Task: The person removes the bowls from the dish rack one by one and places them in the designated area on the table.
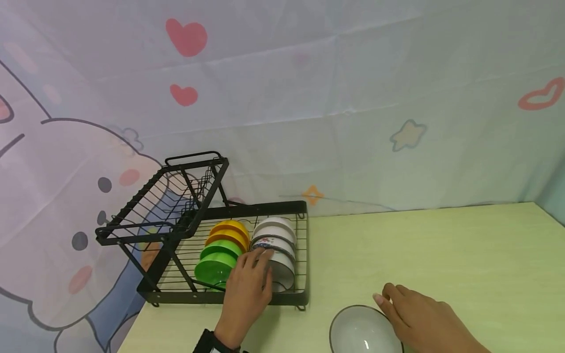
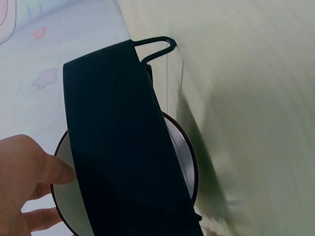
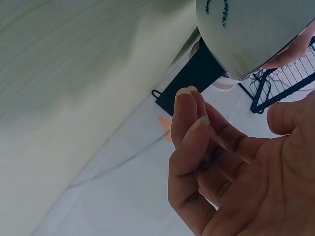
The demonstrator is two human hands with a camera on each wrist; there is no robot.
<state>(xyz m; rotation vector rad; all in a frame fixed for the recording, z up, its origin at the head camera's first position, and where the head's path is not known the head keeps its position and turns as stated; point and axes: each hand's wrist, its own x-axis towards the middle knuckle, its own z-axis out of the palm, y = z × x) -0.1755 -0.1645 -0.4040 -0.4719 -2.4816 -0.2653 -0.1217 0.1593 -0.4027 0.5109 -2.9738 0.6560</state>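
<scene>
Pale cloth [image 1: 353, 73] printed with hearts and a cartoon animal hangs behind a light green tabletop [image 1: 419, 255]. Ahead of the left hand [image 1: 248, 289] stands a black dish rack [image 1: 212, 297], its raised tier [image 1: 152, 208] beyond and to the left of that hand. The left hand reaches over the rack's front edge and pinches the rim of the front white bowl [image 1: 282, 274], thumb inside, fingers outside. More white bowls [image 1: 273, 230] stand on edge just beyond its fingertips, one with a floral pattern; to its left are green bowls [image 1: 216, 267], with yellow bowls [image 1: 229, 228] behind those. A black wristband [image 1: 207, 341] circles the left wrist. The right hand [image 1: 421, 314] has its fingers loosely bent, thumb apart from them, and holds nothing. Just left of it, the grey-white bowl [image 1: 362, 331] sits upright on the tabletop, cut off by the lower edge of the head view.
</scene>
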